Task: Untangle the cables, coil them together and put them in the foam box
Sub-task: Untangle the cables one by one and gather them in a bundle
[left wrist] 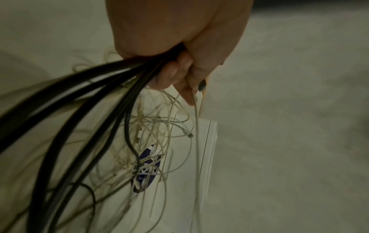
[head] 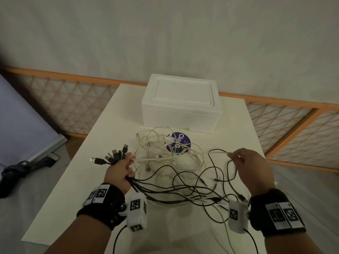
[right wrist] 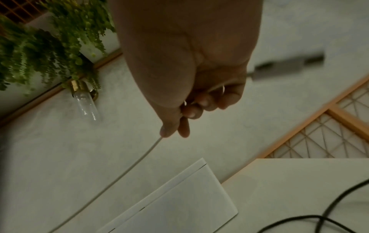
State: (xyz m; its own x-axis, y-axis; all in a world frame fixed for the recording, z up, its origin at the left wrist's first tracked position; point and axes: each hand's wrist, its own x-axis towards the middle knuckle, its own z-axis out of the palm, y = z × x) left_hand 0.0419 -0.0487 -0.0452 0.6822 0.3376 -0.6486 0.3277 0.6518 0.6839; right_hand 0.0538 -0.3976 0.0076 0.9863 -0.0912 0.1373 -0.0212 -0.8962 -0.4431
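Head view first: a white table carries a closed foam box at its far side, lid on. Just in front of the box lies a tangle of white cables, partly covering a round purple sticker. Nearer the person, black cables loop loosely over the tabletop. The left hand is closed in a fist round a bundle of cable ends; their plugs fan out above the fist, mostly black, and the black cables trail from under the hand toward the right. The right hand is raised over the table's right part, thumb and fingers pinching one white cable that runs leftward to the left hand. Both wrists wear black bands with printed square markers. Behind the table runs an orange-framed lattice screen.

Left wrist view: the left hand has its fingers curled tight on the black cables, which sweep down to the left. One thin white cable hangs from the fingertips. Below are the white tangle, the sticker and the box.

Right wrist view: the right hand has its fingers curled, with the thumb and forefinger tips pinching the white cable, which drops down to the left. A blurred plug sticks out past the hand's right side. The box sits below, black cable on the table, a hanging plant at upper left.
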